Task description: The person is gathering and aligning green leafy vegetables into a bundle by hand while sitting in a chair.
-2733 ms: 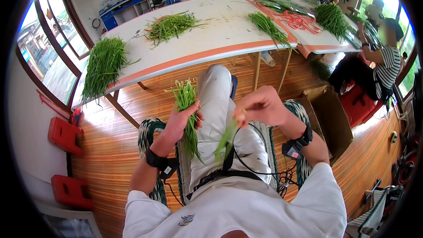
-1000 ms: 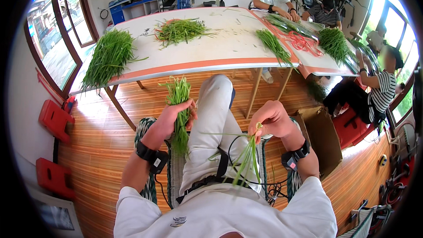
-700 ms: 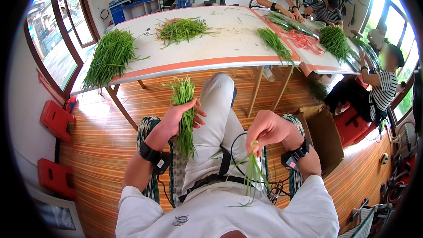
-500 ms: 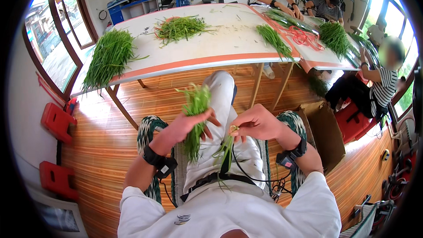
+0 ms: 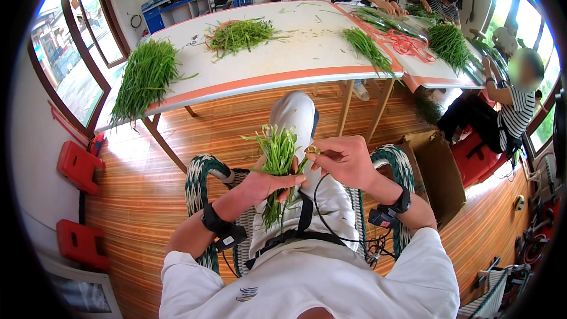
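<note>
Left hand (image 5: 266,183) gripped stalk bunch (image 5: 277,162); right hand (image 5: 345,162) (3 o'clock) pinched stalk tip (image 5: 311,151). Loose grip risked stalks spilling.

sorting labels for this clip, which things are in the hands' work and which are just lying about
In hand:
left hand gripping green stalk bunch
right hand pinching one stalk

Lying about:
stalk piles on table
cardboard box
red stools

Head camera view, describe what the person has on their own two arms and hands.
Both hands are bare, no gloves. The left hand has a black band with a small black box at the wrist; the right hand has a black watch-like strap and a black box below it. A thin black cable runs toward the lap. White short sleeves cover the upper arms.
</note>
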Available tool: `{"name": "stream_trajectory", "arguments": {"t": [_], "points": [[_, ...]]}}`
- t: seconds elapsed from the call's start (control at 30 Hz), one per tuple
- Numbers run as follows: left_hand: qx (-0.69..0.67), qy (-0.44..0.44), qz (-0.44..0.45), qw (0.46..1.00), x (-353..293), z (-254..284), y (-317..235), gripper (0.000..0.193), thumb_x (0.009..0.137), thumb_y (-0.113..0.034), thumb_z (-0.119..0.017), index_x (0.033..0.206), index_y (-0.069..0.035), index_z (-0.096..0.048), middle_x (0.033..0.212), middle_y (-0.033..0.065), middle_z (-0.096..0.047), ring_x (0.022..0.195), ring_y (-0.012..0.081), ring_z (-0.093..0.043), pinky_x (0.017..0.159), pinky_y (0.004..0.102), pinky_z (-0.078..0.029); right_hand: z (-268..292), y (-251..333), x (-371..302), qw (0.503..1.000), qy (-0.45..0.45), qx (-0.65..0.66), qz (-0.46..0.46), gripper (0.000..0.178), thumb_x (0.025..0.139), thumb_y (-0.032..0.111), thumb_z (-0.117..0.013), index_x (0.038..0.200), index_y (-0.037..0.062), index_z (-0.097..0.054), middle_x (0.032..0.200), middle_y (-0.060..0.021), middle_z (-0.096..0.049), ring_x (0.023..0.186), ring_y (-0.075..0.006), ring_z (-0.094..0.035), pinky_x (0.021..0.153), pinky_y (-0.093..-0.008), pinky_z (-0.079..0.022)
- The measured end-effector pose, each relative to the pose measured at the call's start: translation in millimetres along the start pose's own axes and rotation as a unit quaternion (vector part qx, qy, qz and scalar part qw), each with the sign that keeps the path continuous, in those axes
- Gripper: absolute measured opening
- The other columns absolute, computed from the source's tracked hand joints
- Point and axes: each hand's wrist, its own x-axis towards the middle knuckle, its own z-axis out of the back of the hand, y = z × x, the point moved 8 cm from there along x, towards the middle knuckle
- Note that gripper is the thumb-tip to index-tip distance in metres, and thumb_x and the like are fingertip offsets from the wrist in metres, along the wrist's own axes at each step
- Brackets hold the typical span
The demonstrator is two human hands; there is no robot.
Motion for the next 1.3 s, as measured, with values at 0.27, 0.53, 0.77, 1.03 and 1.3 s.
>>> {"name": "stream_trajectory", "arguments": {"t": [0.27,0.53,0.77,1.03,1.3], "points": [[-0.087,-0.024,0.008,0.996,-1.8,5.5,4.0,0.015,0.091,-0.011,-0.066,0.092,-0.006,-0.052,0.083,0.0132,-0.066,0.043,0.0098,-0.050,0.040,0.0227,-0.036,-7.4,-26.1,6.9,0.961,0.030,0.253,-0.106,0.037,0.090,0.012,-0.069,0.123,-0.0026,-0.059,0.095,-0.0056,-0.070,0.084,-0.0119,-0.067,0.071,-0.0242,-0.053],[-0.023,-0.032,-0.007,0.999,-1.4,1.0,0.8,0.022,0.092,-0.011,-0.065,0.111,-0.002,-0.057,0.086,0.0084,-0.067,0.046,0.0080,-0.051,0.042,0.0222,-0.037,-40.1,-33.5,-1.6,0.968,0.077,0.223,-0.089,0.025,0.097,0.017,-0.060,0.106,-0.0057,-0.067,0.088,-0.0051,-0.066,0.073,-0.0090,-0.057,0.066,-0.0230,-0.046],[-0.006,-0.059,-0.026,0.998,-1.6,-2.0,4.7,0.017,0.093,-0.013,-0.063,0.105,-0.003,-0.055,0.090,0.0111,-0.068,0.049,0.0098,-0.052,0.043,0.0233,-0.038,-37.0,-41.9,-3.2,0.972,0.042,0.199,-0.116,0.024,0.098,0.015,-0.057,0.089,-0.0043,-0.068,0.085,-0.0046,-0.066,0.072,-0.0079,-0.056,0.065,-0.0242,-0.044],[-0.071,-0.104,-0.036,0.991,-2.4,10.9,3.8,0.017,0.094,-0.015,-0.064,0.100,-0.006,-0.051,0.078,0.0059,-0.060,0.053,0.0138,-0.058,0.041,0.0252,-0.036,-19.9,-56.2,0.7,0.941,-0.091,0.310,-0.096,0.027,0.102,0.020,-0.050,0.097,-0.0024,-0.064,0.098,-0.0093,-0.068,0.091,-0.0134,-0.063,0.087,-0.0293,-0.049],[-0.142,-0.079,-0.053,0.985,1.7,17.3,-0.5,0.012,0.096,-0.013,-0.058,0.099,-0.007,-0.048,0.101,0.0192,-0.066,0.052,0.0152,-0.057,0.041,0.0260,-0.037,12.2,-41.3,12.6,0.865,-0.103,0.490,-0.041,0.022,0.105,0.024,-0.035,0.101,0.0064,-0.048,0.091,-0.0131,-0.066,0.099,-0.0307,-0.066,0.100,-0.0467,-0.048]]}}
